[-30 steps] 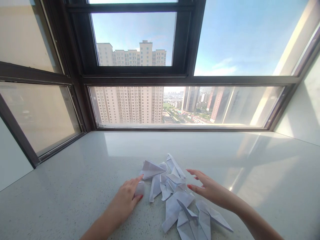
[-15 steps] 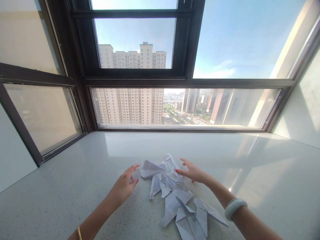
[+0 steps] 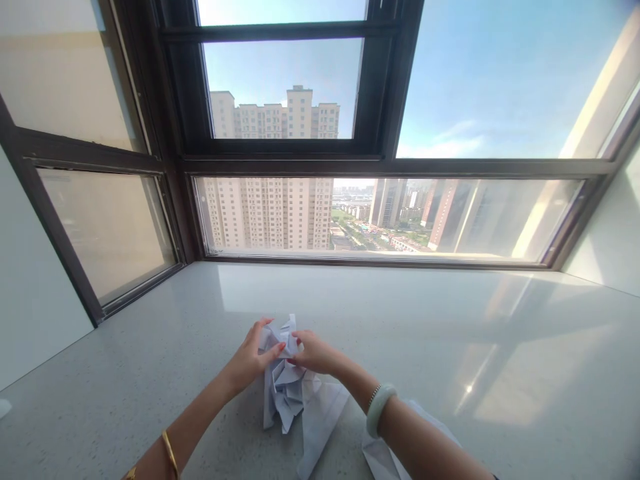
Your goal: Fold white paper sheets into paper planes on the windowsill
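My left hand (image 3: 251, 360) and my right hand (image 3: 313, 353) meet over a bunch of folded white paper planes (image 3: 285, 390), both gripping its top from either side, slightly above the speckled stone sill (image 3: 150, 373). The bunch hangs down from my fingers to the sill. A larger paper plane (image 3: 320, 427) lies below it, and another paper plane (image 3: 383, 457) shows under my right forearm, partly hidden. My right wrist wears a pale bangle, my left a gold one.
The sill runs wide to the left and right and back to a dark-framed window (image 3: 380, 167) looking onto high-rise blocks. White wall panels close the sill at the far left (image 3: 30, 300) and far right (image 3: 610, 227).
Both hands closed in from the sides and gathered the scattered paper planes into one bunch, lifted between them. The view shifted slightly right.
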Motion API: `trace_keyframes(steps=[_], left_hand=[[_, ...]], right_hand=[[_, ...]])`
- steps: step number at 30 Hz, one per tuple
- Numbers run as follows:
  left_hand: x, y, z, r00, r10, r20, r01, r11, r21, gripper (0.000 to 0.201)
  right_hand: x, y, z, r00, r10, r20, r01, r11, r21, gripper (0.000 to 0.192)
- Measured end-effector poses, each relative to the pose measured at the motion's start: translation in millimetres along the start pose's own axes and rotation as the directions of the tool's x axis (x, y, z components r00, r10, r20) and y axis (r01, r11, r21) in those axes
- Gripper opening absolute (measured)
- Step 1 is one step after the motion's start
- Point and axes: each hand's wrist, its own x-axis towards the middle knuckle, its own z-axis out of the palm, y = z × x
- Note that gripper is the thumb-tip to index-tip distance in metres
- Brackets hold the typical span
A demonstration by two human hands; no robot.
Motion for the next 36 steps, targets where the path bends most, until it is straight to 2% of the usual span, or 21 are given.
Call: trace_keyframes(steps=[3,5,7,10,12,14,16,18,20,23,26,31,36], left_hand=[[-5,1,-6.0,0.999,0.028,0.032,-0.032,0.992,0.122,0.068],[-9,-1,-9.0,0.997,0.047,0.061,-0.058,0.979,0.198,0.07],[-11,-5,-11.8,0.996,0.068,0.064,-0.081,0.969,0.231,0.064],[-13,-11,-17.5,0.996,0.083,0.039,-0.09,0.967,0.237,0.051],[-14,-14,-22.7,0.998,0.063,0.013,-0.064,0.967,0.246,0.049],[-16,-16,-28.9,0.999,0.037,-0.016,-0.032,0.969,0.246,0.05],[-18,-18,-35.7,1.0,-0.002,-0.014,0.006,0.972,0.233,0.053],[-19,-20,-42.0,0.998,-0.055,0.026,0.048,0.975,0.217,0.06],[-19,-22,-46.1,0.992,-0.099,0.083,0.08,0.974,0.21,0.073],[-17,-25,-45.7,0.984,-0.108,0.14,0.077,0.975,0.209,0.086],[-12,-29,-39.2,0.99,-0.084,0.115,0.059,0.976,0.211,0.086],[4,-35,-30.7,0.998,-0.065,0.013,0.06,0.966,0.252,0.07],[31,-46,-43.4,0.996,-0.054,-0.07,0.07,0.966,0.249,0.05]], right_hand=[[8,-15,9,0.997,-0.07,0.01,0.07,0.997,0.011,0.046],[4,-20,1,0.994,-0.106,-0.022,0.106,0.994,0.001,0.048],[-13,-18,-20,0.988,-0.133,-0.073,0.131,0.991,-0.028,0.046],[-65,0,-61,0.985,-0.149,-0.081,0.144,0.987,-0.067,0.04],[-109,19,-83,0.999,-0.049,0.022,0.051,0.991,-0.126,0.055],[-151,39,-91,0.99,0.104,0.091,-0.085,0.978,-0.192,0.077],[-180,54,-86,0.98,0.152,0.131,-0.117,0.964,-0.239,0.095],[-191,60,-71,0.973,0.197,0.123,-0.157,0.947,-0.279,0.098],[-184,56,-53,0.965,0.247,0.09,-0.213,0.935,-0.283,0.096],[-155,40,-34,0.946,0.313,0.083,-0.29,0.932,-0.217,0.092],[-118,25,-21,0.979,0.202,0.01,-0.198,0.967,-0.157,0.082],[-57,4,8,0.999,0.013,-0.038,-0.018,0.99,-0.136,0.082],[-2,-22,41,0.989,-0.075,-0.127,0.068,0.996,-0.055,0.07]])
